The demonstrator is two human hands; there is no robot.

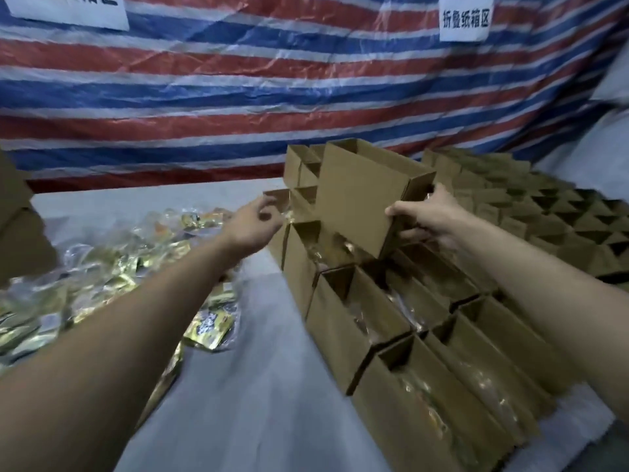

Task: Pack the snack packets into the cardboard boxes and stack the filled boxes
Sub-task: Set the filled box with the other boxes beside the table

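Observation:
My right hand (427,218) grips a brown cardboard box (360,195) by its right end and holds it tilted in the air above the stack. Below it stand rows of open cardboard boxes (384,321) with snack packets inside, stacked along the right of the grey cloth. My left hand (253,224) reaches forward with loosely curled fingers and holds nothing, just left of the raised box. A heap of shiny yellow snack packets (102,267) lies on the cloth at the left.
Many empty folded boxes (551,216) fill the far right. Another brown carton (20,219) stands at the left edge. A red, white and blue striped tarp (238,80) with white paper signs (464,17) hangs behind. Grey cloth (258,386) covers the surface.

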